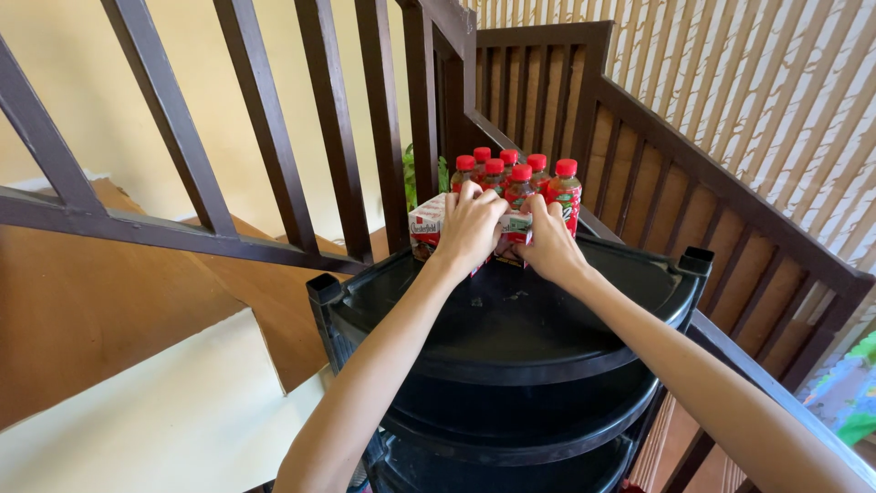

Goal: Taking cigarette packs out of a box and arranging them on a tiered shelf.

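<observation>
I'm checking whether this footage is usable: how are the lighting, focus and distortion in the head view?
Head view: even, soft daylight, no harsh glare; both hands and the red-capped bottles are sharp; the black shelf top shows only faint sheen; wide-angle stretch bends the railing and forearms near the edges.

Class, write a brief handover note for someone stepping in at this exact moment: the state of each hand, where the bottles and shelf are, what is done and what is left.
Left hand: fingers curled over the front edge of the pack of red-capped bottles, gripping its wrap.
Right hand: on the same pack's front, beside the left, fingers on the wrap.
The pack sits at the back of the top tier of the black plastic corner shelf, against the dark wooden stair railing.
Done: pack rests on the shelf top.
Left: wrap appears to be on; no bottle has been taken out.
</observation>
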